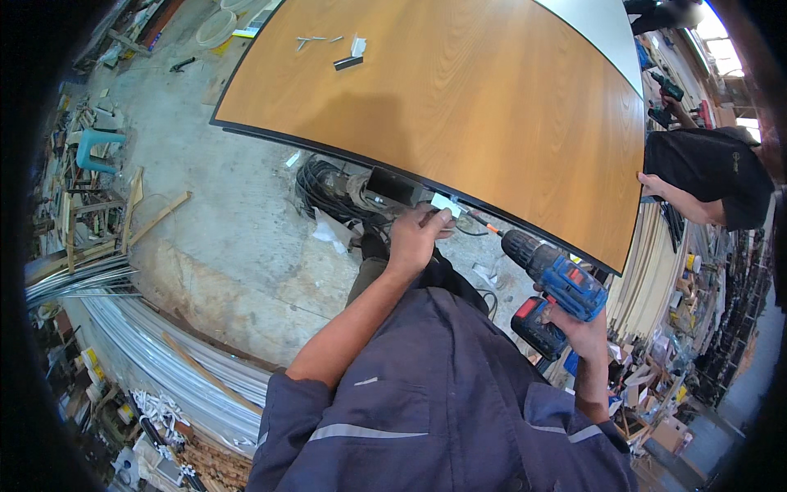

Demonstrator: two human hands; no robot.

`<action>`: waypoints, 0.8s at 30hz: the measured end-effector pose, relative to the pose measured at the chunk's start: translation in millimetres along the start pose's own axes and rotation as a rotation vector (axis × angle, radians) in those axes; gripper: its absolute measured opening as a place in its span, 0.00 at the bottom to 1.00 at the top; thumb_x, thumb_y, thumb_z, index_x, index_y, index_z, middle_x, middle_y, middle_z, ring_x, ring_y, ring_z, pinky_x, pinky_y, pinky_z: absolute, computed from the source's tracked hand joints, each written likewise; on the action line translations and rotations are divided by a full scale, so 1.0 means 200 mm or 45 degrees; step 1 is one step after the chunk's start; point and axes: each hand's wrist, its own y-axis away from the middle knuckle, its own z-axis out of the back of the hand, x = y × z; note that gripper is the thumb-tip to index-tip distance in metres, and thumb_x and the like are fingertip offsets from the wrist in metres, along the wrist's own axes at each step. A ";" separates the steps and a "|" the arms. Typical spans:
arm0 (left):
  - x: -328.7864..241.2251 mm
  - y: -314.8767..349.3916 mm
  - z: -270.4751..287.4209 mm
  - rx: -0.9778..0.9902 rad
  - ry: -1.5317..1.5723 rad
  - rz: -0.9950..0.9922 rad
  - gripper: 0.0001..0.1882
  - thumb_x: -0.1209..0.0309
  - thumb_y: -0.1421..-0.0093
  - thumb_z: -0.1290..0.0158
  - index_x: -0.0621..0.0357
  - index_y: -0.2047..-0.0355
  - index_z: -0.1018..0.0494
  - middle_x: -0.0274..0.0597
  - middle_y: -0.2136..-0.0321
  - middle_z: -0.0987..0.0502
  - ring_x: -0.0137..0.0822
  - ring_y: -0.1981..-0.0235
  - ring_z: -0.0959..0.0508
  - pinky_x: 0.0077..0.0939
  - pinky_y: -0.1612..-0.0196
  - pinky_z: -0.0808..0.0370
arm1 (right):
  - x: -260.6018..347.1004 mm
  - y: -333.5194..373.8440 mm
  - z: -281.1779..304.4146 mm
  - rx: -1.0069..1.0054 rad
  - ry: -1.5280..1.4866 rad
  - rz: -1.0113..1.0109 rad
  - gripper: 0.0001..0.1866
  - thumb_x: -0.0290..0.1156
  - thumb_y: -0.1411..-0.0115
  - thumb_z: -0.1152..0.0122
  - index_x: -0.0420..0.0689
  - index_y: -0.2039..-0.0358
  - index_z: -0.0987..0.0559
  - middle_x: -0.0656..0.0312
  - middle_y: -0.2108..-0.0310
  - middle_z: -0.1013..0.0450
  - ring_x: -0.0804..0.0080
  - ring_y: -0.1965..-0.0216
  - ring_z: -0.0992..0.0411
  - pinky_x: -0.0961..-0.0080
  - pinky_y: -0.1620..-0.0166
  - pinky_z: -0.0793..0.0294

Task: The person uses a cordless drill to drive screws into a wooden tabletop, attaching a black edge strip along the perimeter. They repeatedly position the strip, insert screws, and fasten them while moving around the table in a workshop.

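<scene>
My right hand (576, 328) is wrapped round the grip of a blue cordless drill (566, 283). Its long bit with an orange collar points up and left, the tip close to a small white plate (445, 205). That plate lies against the dark near edge of a wood-grain panel (525, 123), pinched in the fingers of my left hand (416, 239). Whether the bit touches the plate or a screw is too small to tell. On top of the panel lie several small metal pins (316, 39) and a dark block with a pale piece (348, 61).
At the right a co-worker's hand (653, 185) rests on the panel's edge; another hand holds a green drill (668, 86). Coiled black cable (316, 184) lies under the panel. A teal stool (98, 150), wood offcuts and long metal strips (164, 340) are at the left.
</scene>
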 end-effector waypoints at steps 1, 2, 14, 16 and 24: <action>0.00 -0.01 0.00 -0.006 0.045 0.015 0.17 0.67 0.30 0.43 0.75 0.54 0.24 0.51 0.59 0.18 0.41 0.59 0.15 0.34 0.54 0.15 | 0.00 0.01 -0.01 -0.019 -0.035 -0.039 0.21 0.17 0.50 0.29 0.40 0.53 0.18 0.66 0.61 0.18 0.78 0.60 0.22 0.74 0.53 0.21; -0.01 -0.02 0.00 -0.012 0.091 0.029 0.17 0.67 0.30 0.43 0.75 0.53 0.25 0.51 0.59 0.18 0.41 0.58 0.15 0.34 0.54 0.15 | 0.01 0.01 -0.02 -0.039 -0.071 -0.077 0.21 0.17 0.50 0.30 0.40 0.53 0.18 0.66 0.61 0.18 0.78 0.60 0.22 0.73 0.53 0.21; 0.06 -0.01 -0.04 -0.063 0.279 0.136 0.18 0.70 0.31 0.41 0.76 0.51 0.26 0.52 0.60 0.18 0.40 0.61 0.15 0.30 0.56 0.15 | 0.00 0.11 -0.01 -0.126 -0.091 -0.017 0.23 0.18 0.50 0.26 0.40 0.51 0.18 0.63 0.55 0.18 0.74 0.56 0.21 0.70 0.49 0.21; 0.07 -0.01 -0.04 -0.041 0.229 0.148 0.17 0.69 0.31 0.41 0.75 0.52 0.25 0.51 0.60 0.18 0.40 0.61 0.15 0.33 0.54 0.15 | -0.02 0.10 0.01 -0.111 -0.089 0.011 0.23 0.18 0.50 0.26 0.41 0.51 0.17 0.64 0.56 0.18 0.75 0.56 0.22 0.71 0.49 0.22; 0.03 0.02 -0.08 -0.056 0.156 0.173 0.20 0.65 0.31 0.40 0.76 0.53 0.26 0.53 0.60 0.19 0.42 0.62 0.15 0.32 0.56 0.15 | -0.10 0.06 0.09 -0.071 -0.014 0.012 0.21 0.20 0.49 0.26 0.41 0.53 0.17 0.66 0.60 0.18 0.79 0.59 0.22 0.74 0.51 0.22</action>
